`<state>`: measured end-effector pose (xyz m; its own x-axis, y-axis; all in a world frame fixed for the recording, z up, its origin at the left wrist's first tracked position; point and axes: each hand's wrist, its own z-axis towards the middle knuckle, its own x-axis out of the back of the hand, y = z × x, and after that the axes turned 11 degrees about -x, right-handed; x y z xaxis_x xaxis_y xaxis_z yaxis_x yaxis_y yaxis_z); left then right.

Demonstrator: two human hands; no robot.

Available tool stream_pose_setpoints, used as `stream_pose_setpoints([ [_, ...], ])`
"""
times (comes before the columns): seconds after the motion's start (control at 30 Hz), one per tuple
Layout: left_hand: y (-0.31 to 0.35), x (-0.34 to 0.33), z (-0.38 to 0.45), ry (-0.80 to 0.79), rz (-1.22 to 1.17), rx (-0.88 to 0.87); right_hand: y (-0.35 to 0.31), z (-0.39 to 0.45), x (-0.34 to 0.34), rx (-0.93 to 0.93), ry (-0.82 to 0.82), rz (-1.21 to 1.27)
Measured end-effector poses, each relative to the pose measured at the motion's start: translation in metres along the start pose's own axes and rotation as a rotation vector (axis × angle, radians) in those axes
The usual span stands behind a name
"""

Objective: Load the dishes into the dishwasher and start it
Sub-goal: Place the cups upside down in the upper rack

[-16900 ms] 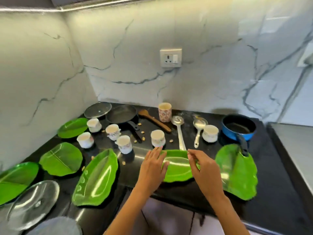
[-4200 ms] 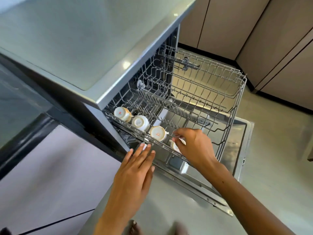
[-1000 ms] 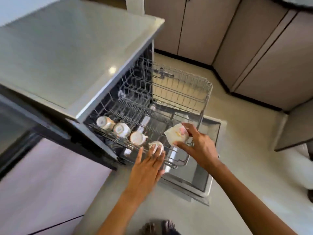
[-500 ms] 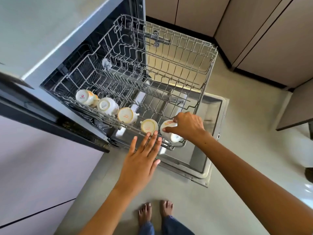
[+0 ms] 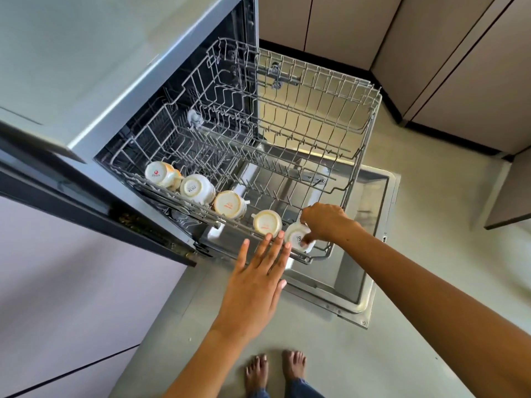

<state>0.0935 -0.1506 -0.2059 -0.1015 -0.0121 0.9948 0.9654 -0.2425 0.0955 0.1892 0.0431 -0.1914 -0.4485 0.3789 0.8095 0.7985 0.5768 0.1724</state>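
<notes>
- Dishwasher [image 5: 161,90]: door [image 5: 365,285] down, upper rack [image 5: 360,179] pulled out.
- Loaded: four cups upside down in a row along the rack's near edge, leftmost [image 5: 159,174] to fourth [image 5: 267,222].
- In hand: fifth cup [image 5: 297,239], at the row's right end, inverted; right hand [image 5: 326,222] curled round it, seating it.
- Left hand [image 5: 255,285]: flat, fingers straight, holding nothing, fingertips at the rack's near edge.
- Outstanding, by judgement: release the cup, any further dishes, close, start.
</notes>
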Motion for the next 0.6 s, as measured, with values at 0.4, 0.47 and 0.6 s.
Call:
stream_pose_setpoints([
  [0.4, 0.001, 0.000, 0.000, -0.017, -0.013, 0.014, -0.003, -0.009, -0.012, -0.072, 0.061, -0.017],
  [0.47, 0.001, 0.001, 0.000, -0.019, -0.020, 0.015, -0.005, -0.021, -0.014, -0.074, 0.141, -0.003],
  [0.6, -0.003, 0.018, 0.002, 0.012, -0.102, 0.022, -0.005, -0.051, -0.011, -0.063, 0.322, 0.232],
])
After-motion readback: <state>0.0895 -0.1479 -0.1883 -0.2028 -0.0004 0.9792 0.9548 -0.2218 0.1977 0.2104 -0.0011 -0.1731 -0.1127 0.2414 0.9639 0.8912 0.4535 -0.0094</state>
